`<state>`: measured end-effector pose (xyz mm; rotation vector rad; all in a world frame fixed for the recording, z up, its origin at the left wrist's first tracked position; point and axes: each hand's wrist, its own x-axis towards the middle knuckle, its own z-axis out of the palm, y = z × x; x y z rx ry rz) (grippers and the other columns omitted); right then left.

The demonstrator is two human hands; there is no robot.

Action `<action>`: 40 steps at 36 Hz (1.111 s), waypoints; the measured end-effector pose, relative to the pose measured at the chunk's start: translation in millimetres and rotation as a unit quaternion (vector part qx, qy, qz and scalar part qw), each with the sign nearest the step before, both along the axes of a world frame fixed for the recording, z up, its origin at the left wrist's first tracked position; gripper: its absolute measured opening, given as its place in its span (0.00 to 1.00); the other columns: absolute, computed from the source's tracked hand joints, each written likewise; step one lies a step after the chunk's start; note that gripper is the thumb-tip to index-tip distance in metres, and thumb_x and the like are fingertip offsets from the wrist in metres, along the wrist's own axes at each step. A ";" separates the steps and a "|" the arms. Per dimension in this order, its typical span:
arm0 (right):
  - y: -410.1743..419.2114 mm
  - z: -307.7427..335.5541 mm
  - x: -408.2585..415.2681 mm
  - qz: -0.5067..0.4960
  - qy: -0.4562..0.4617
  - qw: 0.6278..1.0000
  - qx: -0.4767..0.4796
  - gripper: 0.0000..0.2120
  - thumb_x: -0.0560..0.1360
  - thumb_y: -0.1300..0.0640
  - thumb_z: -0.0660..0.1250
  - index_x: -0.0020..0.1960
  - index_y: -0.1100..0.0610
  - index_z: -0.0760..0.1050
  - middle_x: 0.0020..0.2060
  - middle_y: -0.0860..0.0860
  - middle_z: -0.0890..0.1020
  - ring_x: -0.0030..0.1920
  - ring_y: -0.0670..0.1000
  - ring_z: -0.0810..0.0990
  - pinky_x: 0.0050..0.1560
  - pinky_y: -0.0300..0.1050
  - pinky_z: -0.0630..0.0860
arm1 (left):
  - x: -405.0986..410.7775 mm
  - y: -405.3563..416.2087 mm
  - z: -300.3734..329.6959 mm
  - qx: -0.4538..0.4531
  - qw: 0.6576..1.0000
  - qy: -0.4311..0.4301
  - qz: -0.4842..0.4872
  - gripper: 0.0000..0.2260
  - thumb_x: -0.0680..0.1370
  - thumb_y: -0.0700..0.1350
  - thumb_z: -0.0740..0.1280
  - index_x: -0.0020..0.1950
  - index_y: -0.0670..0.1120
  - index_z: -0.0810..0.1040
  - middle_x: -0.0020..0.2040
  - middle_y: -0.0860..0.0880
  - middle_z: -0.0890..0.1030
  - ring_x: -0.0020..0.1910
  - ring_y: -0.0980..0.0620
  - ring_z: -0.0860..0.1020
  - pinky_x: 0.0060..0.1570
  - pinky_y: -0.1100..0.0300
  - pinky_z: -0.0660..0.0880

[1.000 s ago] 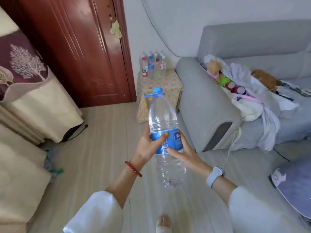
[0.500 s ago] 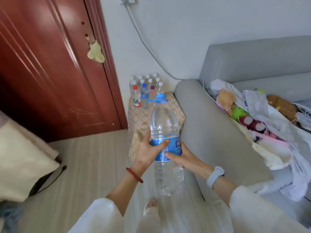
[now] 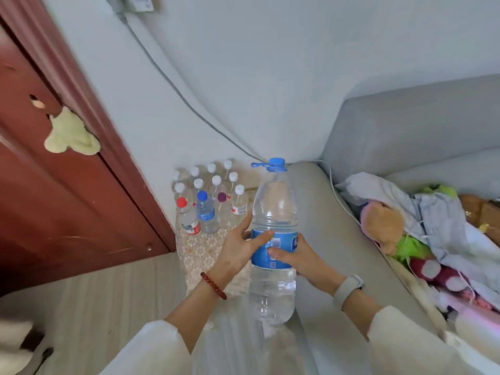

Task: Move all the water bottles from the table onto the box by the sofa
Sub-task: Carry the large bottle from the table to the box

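A large clear water bottle with a blue cap and blue label is upright in front of me, above the floor. My left hand grips its label from the left, thumb across the front. My right hand grips it from the right. Just behind it stands the box, draped in a beige patterned cloth, between the door and the sofa arm. Several small bottles with white, red, blue and purple caps stand at the box's back half. The front of the cloth top is bare.
A grey sofa is on the right, its arm touching the box; soft toys and clothes lie on the seat. A red-brown door is on the left. A grey cable runs down the wall.
I have stepped closer to the box; it and the small bottles now appear larger and nearer. Both hands keep the same hold on the large bottle.
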<state>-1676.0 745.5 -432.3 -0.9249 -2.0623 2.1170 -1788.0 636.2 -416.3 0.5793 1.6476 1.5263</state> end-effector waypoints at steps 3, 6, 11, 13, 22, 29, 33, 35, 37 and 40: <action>57.2 -22.3 -36.0 -0.013 -0.017 1.000 -0.019 0.35 0.63 0.52 0.76 0.65 0.53 0.64 0.57 0.53 0.80 0.54 0.52 0.81 0.54 0.51 0.79 | -35.0 54.8 -20.7 -0.020 1.000 0.004 -0.006 0.23 0.74 0.44 0.69 0.60 0.66 0.65 0.54 0.55 0.80 0.54 0.57 0.78 0.53 0.59 0.77; 108.6 -46.6 -69.3 -0.024 -0.028 0.999 -0.016 0.36 0.60 0.53 0.78 0.64 0.54 0.65 0.56 0.53 0.80 0.53 0.52 0.81 0.54 0.51 0.79 | -70.6 103.6 -42.4 -0.054 0.997 0.035 -0.031 0.24 0.73 0.47 0.69 0.63 0.67 0.64 0.55 0.60 0.78 0.56 0.61 0.77 0.52 0.66 0.75; 168.3 -90.9 -120.3 -0.056 -0.015 0.998 0.022 0.37 0.63 0.62 0.77 0.64 0.53 0.60 0.57 0.48 0.73 0.57 0.47 0.75 0.52 0.39 0.76 | -132.8 154.0 -70.4 -0.149 0.971 0.181 -0.043 0.24 0.74 0.49 0.69 0.69 0.55 0.67 0.58 0.61 0.74 0.58 0.63 0.70 0.54 0.71 0.63; 184.1 -110.1 -139.2 -0.061 -0.014 0.997 0.041 0.36 0.62 0.63 0.78 0.62 0.53 0.60 0.54 0.45 0.73 0.54 0.45 0.75 0.49 0.34 0.76 | -154.2 160.6 -89.3 -0.207 0.932 0.297 -0.010 0.18 0.75 0.53 0.65 0.63 0.49 0.75 0.60 0.55 0.76 0.60 0.56 0.72 0.57 0.66 0.64; 212.8 -184.9 -215.5 -0.063 0.034 0.994 0.080 0.39 0.62 0.66 0.76 0.63 0.52 0.57 0.53 0.38 0.70 0.53 0.36 0.73 0.47 0.21 0.70 | -202.1 166.5 -178.0 -0.427 0.747 0.510 -0.004 0.25 0.77 0.57 0.51 0.70 0.46 0.64 0.69 0.45 0.70 0.69 0.40 0.67 0.63 0.33 0.61; 207.2 -226.5 -250.8 -0.089 0.076 0.988 0.103 0.38 0.59 0.64 0.79 0.59 0.48 0.61 0.54 0.38 0.72 0.53 0.31 0.74 0.53 0.28 0.72 | -206.7 157.7 -204.4 -0.409 0.739 0.535 -0.005 0.28 0.79 0.59 0.39 0.73 0.47 0.58 0.73 0.47 0.64 0.73 0.44 0.57 0.68 0.36 0.51; 203.7 -242.9 -261.3 -0.119 0.076 0.986 0.087 0.40 0.59 0.65 0.78 0.63 0.54 0.60 0.55 0.41 0.72 0.56 0.35 0.74 0.54 0.30 0.73 | -207.9 156.4 -207.8 -0.403 0.744 0.532 -0.005 0.27 0.79 0.58 0.36 0.74 0.48 0.53 0.75 0.47 0.59 0.74 0.45 0.51 0.68 0.37 0.46; 202.9 -249.1 -262.9 -0.120 0.075 0.986 0.094 0.40 0.59 0.66 0.78 0.62 0.52 0.60 0.55 0.42 0.72 0.56 0.36 0.74 0.54 0.29 0.72 | -208.0 156.0 -208.8 -0.401 0.746 0.531 0.001 0.27 0.79 0.57 0.36 0.74 0.48 0.52 0.75 0.47 0.58 0.74 0.45 0.50 0.69 0.36 0.46; 203.3 -251.6 -262.0 -0.116 0.080 0.985 0.097 0.40 0.59 0.66 0.78 0.60 0.46 0.59 0.55 0.40 0.71 0.55 0.33 0.73 0.54 0.28 0.72 | -208.1 155.8 -209.8 -0.398 0.748 0.531 0.004 0.27 0.79 0.57 0.36 0.74 0.48 0.53 0.75 0.47 0.59 0.74 0.46 0.51 0.69 0.35 0.47; 205.4 -250.5 -258.0 -0.095 0.081 0.988 0.096 0.41 0.60 0.68 0.77 0.58 0.40 0.57 0.57 0.38 0.69 0.56 0.28 0.71 0.54 0.26 0.70 | -207.3 157.0 -209.7 -0.401 0.745 0.533 0.007 0.26 0.79 0.56 0.37 0.74 0.48 0.54 0.75 0.47 0.59 0.74 0.45 0.51 0.69 0.36 0.48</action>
